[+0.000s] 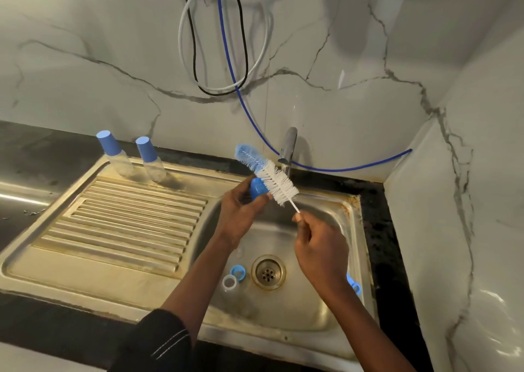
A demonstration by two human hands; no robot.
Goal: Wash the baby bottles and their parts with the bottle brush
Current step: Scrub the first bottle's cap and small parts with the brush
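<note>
Steel sink fills the view beneath me, set in a dark counter. Nearest, on the basin floor just left of the drain, lie a blue ring and a clear ring; another blue part peeks out behind my right wrist (mostly hidden). Above the basin my left hand grips a blue cap, fingers curled round it. My right hand pinches the thin white stem of the brush, whose bristles lie against the cap and slant up to the left. Farther back, two capped bottles stand side by side at the drainboard's far edge. Behind the brush rise the tap, a blue hose and the marble wall.
</note>
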